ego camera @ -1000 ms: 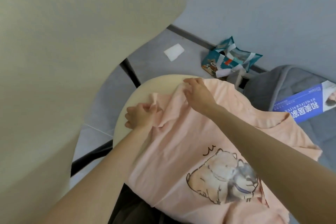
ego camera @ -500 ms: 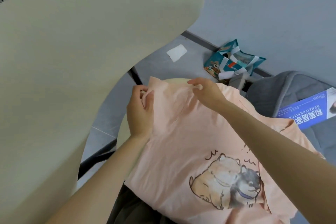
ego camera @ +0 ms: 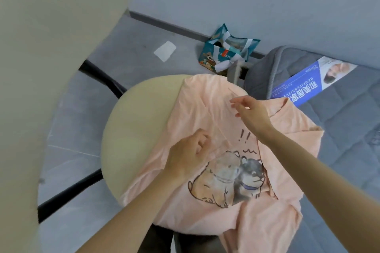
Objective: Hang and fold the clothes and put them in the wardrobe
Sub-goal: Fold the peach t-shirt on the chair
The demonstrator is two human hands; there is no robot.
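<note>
The pink shirt [ego camera: 207, 107] lies on the round bench [ego camera: 139, 129]. The right hand [ego camera: 251, 116] is spread over it. The left hand [ego camera: 188, 157] rests curled on it; I cannot tell if it pinches.

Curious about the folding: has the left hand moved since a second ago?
Yes. The left hand came off the round seat at its left rim, inward and nearer the person.

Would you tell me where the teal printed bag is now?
In the head view, the teal printed bag lies on the grey floor beyond the round cream seat, left of the grey mattress.
</note>
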